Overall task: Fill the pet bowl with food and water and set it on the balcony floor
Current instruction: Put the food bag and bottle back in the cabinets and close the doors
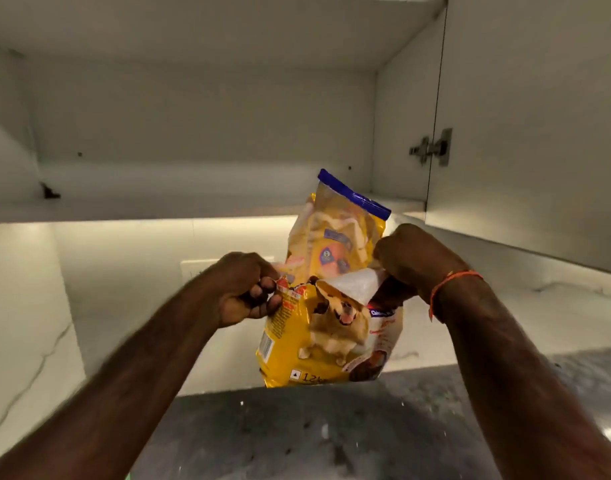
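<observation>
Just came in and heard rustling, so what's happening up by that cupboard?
A person holds a yellow dog food bag in the air with both hands, in front of an open wall cabinet. The left hand pinches one edge, and the right hand grips the other side. No pet bowl shows.

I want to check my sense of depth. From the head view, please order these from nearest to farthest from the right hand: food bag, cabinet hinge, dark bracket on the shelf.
1. Food bag: gripped by the right hand.
2. Cabinet hinge: above, right side.
3. Dark bracket: far left on the shelf.
</observation>
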